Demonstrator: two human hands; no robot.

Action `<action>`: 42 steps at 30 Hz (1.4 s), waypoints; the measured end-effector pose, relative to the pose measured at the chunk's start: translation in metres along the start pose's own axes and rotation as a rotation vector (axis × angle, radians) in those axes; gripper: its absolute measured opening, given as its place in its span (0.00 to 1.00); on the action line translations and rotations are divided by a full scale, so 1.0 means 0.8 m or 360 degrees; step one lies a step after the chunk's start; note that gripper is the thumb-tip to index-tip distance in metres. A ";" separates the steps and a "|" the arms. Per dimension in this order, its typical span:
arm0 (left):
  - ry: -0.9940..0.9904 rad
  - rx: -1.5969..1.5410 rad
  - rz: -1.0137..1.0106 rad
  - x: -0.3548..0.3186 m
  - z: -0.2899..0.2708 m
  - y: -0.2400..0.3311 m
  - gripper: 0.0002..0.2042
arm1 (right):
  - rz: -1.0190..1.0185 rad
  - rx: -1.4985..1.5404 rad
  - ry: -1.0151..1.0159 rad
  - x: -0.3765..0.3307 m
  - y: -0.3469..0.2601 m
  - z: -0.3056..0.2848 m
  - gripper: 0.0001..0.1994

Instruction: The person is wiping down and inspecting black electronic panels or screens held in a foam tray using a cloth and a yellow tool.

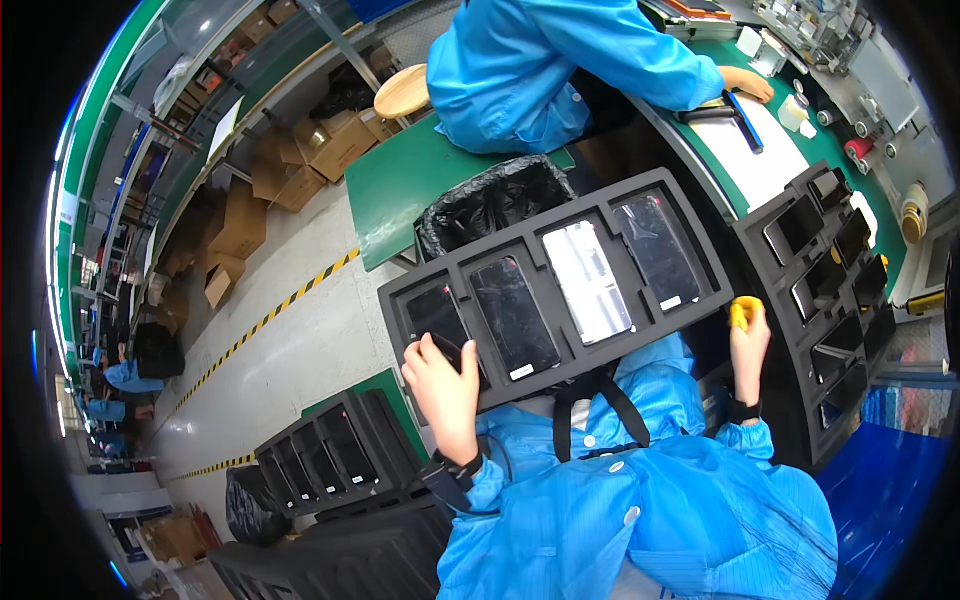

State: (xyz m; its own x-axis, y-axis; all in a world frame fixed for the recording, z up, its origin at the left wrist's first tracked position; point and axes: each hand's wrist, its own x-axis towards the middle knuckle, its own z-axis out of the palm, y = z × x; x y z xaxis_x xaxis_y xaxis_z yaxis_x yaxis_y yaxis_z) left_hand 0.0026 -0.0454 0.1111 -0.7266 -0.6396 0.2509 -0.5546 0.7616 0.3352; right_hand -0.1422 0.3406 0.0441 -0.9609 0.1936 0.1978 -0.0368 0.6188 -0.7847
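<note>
A black foam tray [395,292] lies tilted before me, with dark-screened phones [515,315] and one reflecting bright white light [588,282] in its slots. My left hand [442,392] is at the near left corner, its thumb and fingers closed around the edge of a dark phone [447,350] at the leftmost slot. My right hand [748,345], with yellow finger covers [745,312], is just off the tray's right end. Its fingers are curled together; what they hold, if anything, is hidden.
Another black tray of phones [838,335] stands at right, and one more [325,455] at lower left. Behind my tray is a bin lined with a black bag [490,205]. A co-worker in blue [570,70] sits at a green bench beyond. Cardboard boxes [285,170] lie at far left.
</note>
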 end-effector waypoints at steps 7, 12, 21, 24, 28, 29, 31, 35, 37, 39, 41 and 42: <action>-0.0150 0.0388 -0.0244 0.015 0.012 0.014 0.34 | -0.0673 -0.0339 -0.0707 -0.021 -0.215 0.048 0.20; -0.0217 0.0405 -0.0284 0.035 -0.001 0.007 0.33 | -0.1089 -0.0533 -0.1090 -0.070 -0.302 0.174 0.41; -0.0024 0.0283 -0.0207 0.096 -0.005 0.010 0.33 | -0.1009 -0.1264 -0.1176 -0.085 -0.313 0.237 0.38; -0.0121 0.0417 -0.0210 0.094 0.008 -0.001 0.33 | -0.0977 -0.0894 -0.1001 -0.083 -0.311 0.219 0.36; -0.0102 0.0417 -0.0154 0.082 0.002 -0.003 0.31 | -0.1002 -0.0661 -0.0795 -0.067 -0.333 0.218 0.35; -0.0099 0.0395 -0.0116 0.077 -0.001 -0.006 0.30 | -0.0977 -0.0768 -0.0836 -0.064 -0.341 0.223 0.32; -0.0058 0.0386 -0.0048 0.069 -0.004 -0.009 0.26 | -0.1057 -0.0905 -0.0806 -0.058 -0.336 0.249 0.32; 0.0083 0.0308 0.0077 0.055 -0.016 0.013 0.21 | -0.1129 -0.0832 -0.0878 -0.046 -0.335 0.201 0.28; -0.0063 0.0115 0.0088 0.048 -0.016 0.051 0.19 | -0.1060 -0.0731 -0.0688 -0.017 -0.315 0.153 0.27; -0.0206 -0.0086 0.0245 0.046 -0.006 0.094 0.18 | -0.0882 -0.0919 -0.0549 0.028 -0.272 0.138 0.26; -0.0425 -0.0100 0.0298 0.048 0.028 0.142 0.23 | -0.0851 -0.1110 -0.0433 0.068 -0.221 0.117 0.27; -0.0388 -0.0082 0.0277 0.048 0.044 0.160 0.27 | -0.0823 -0.1141 -0.0421 0.076 -0.207 0.113 0.29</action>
State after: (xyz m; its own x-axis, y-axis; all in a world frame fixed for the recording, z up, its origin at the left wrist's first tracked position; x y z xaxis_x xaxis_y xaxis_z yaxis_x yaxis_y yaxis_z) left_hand -0.1102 0.0314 0.1317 -0.8884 -0.4511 0.0855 -0.3962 0.8474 0.3534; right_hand -0.2190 0.1811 0.1326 -0.9069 -0.3640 0.2123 -0.3851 0.9204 -0.0670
